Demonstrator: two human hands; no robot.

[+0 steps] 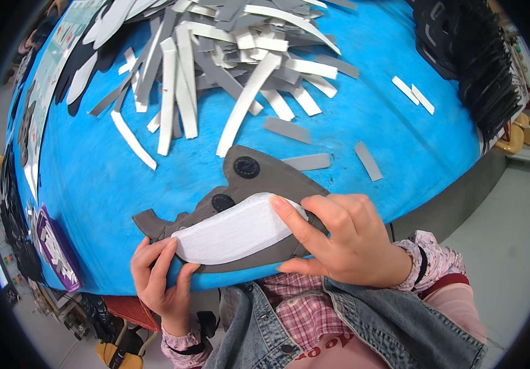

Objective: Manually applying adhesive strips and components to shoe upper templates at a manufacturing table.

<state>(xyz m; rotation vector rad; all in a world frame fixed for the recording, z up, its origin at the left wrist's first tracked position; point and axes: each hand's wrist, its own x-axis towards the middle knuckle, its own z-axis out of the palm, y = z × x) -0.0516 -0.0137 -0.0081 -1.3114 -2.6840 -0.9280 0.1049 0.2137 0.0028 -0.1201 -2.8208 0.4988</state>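
Note:
A dark grey, shaped flat piece (280,178) with two black round patches lies across the near edge of the blue table. On top of it rests a long white curved pad (234,230), which covers much of its near half. My left hand (165,277) pinches the left end, its fingers on the pad's tip and the grey piece. At the other end, my right hand (354,240) grips the grey piece, with a finger pressed on the pad's upper right part. Both hands hide parts of the ends.
A heap of white and grey strips (234,67) covers the far middle of the blue table (400,154). Stacked black pieces (483,74) stand at the far right. A purple basket (59,249) with white pieces is at the left edge. Loose grey strips (368,161) lie nearby.

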